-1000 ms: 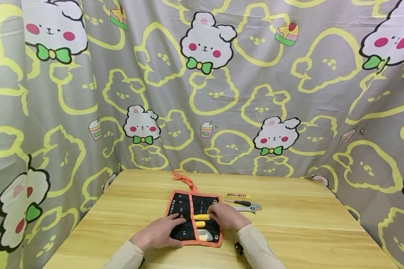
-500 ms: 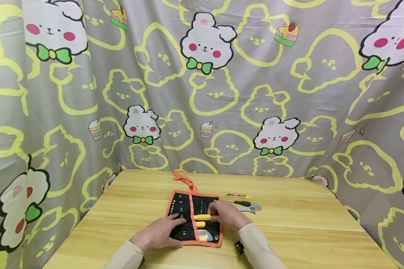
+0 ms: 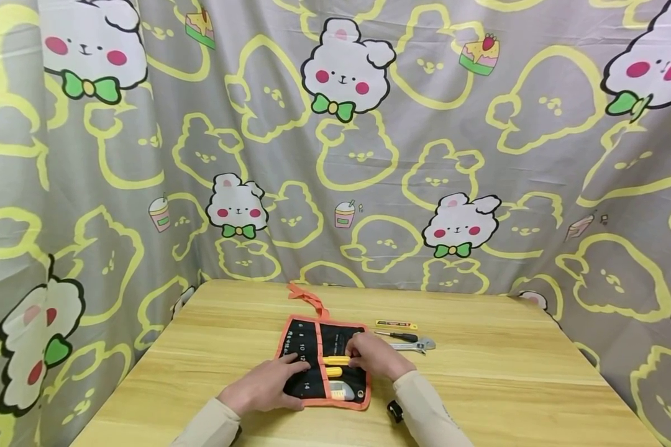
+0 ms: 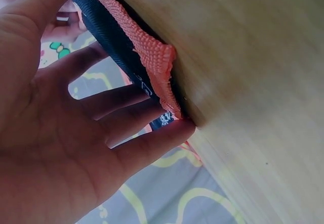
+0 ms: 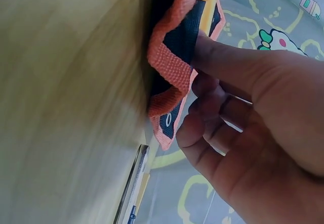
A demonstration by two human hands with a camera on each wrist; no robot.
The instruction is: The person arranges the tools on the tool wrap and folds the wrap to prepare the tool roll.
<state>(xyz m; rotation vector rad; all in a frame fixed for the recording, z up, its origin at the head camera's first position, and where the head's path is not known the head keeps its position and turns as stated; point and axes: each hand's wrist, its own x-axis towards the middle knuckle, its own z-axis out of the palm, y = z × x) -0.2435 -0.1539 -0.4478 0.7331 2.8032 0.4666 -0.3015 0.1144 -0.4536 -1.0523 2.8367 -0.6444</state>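
Note:
A black fabric tool roll (image 3: 335, 338) with orange edging and numbered pockets lies unfolded on the wooden table. My left hand (image 3: 265, 383) rests on its left part, fingers spread and nearly straight; the left wrist view shows those fingers (image 4: 147, 143) along the orange edge. With thumb and fingers, my right hand (image 3: 379, 357) pinches the end of a yellow handle (image 3: 334, 360) that sticks out of a middle pocket. What that handle belongs to is hidden in the fabric. Below it, a second yellow handle (image 3: 333, 372) and a grey-and-yellow utility knife (image 3: 342, 391) sit in pockets.
Right of the roll lie an adjustable wrench (image 3: 419, 345), a screwdriver with a black handle (image 3: 405, 337) and a flat yellow case (image 3: 397, 325). An orange tie strap (image 3: 309, 299) stretches toward the back. A patterned curtain (image 3: 369, 155) hangs behind the table (image 3: 509, 385).
Both hands keep almost the same place on the tool roll. The head view has shifted very slightly.

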